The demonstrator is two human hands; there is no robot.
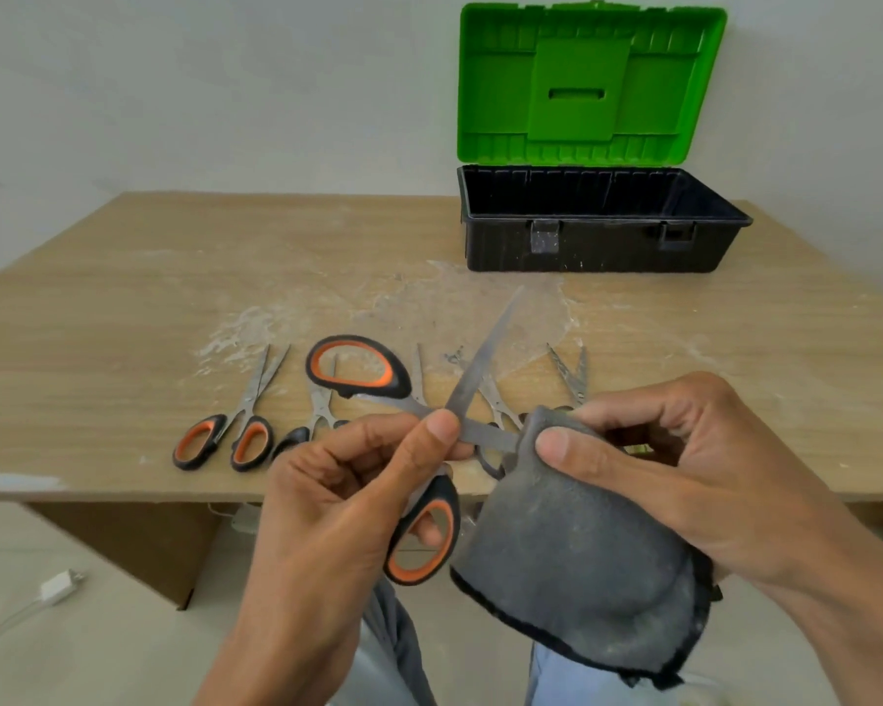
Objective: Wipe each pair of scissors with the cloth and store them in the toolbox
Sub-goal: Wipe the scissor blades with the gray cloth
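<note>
My left hand (347,496) grips a large pair of scissors (485,349) near its pivot, blades spread wide, black-and-orange handles above and below the hand. My right hand (648,461) holds a grey cloth (577,552) pinched around the lower blade. The upper blade points up and right, bare. Several more scissors lie in a row on the table behind my hands, including a small orange-handled pair (225,430) at the left and a serrated pair (572,374) at the right. The toolbox (597,247) stands open at the back right, black base, green lid up.
The wooden table (123,308) has whitish smears in the middle. Its front edge runs just behind my hands. A white charger and cable (57,588) lie on the floor at the lower left. A wall stands close behind the table.
</note>
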